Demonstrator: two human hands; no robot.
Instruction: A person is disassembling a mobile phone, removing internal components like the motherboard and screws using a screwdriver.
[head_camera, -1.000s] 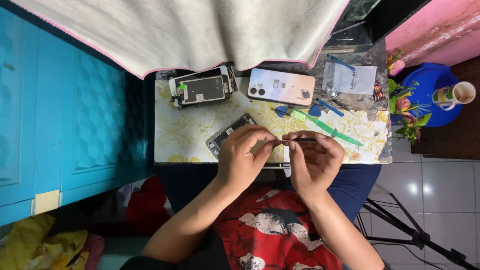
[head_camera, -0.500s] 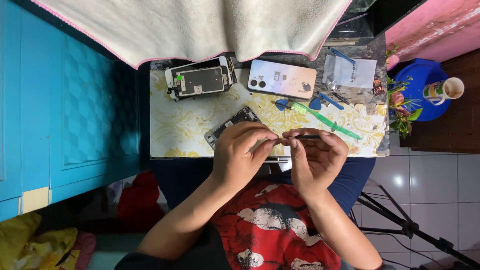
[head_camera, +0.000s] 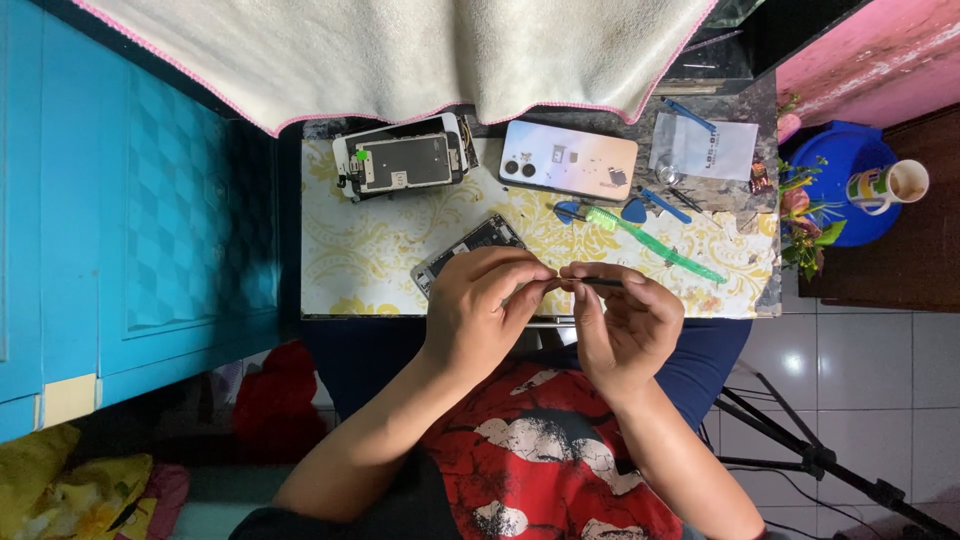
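The right hand pinched a thin dark tool between thumb and fingers, closed on it, and the left hand met it from the other side, its fingertips pressed together at the tool's near end, so that the two hands touched over the front edge of the small table. What exactly sat at the tip of the tool was too small to tell. Just behind the left hand, partly hidden under it, lay an opened phone body with its inner parts facing up, tilted on the yellow-patterned table cover. Beyond the right hand a green toothbrush lay aslant, and near its head were blue picks and a blue-handled tool. Farther back rested a pale phone back cover with its camera holes to the left, and left of that a stack of phone screen parts. A clear plastic bag lay at the table's far right corner. A cream towel with a pink edge hung over the back of the table. To the right of the table stood a blue stool bearing a mug, with flowers beside it, and a blue cabinet stood to the left.
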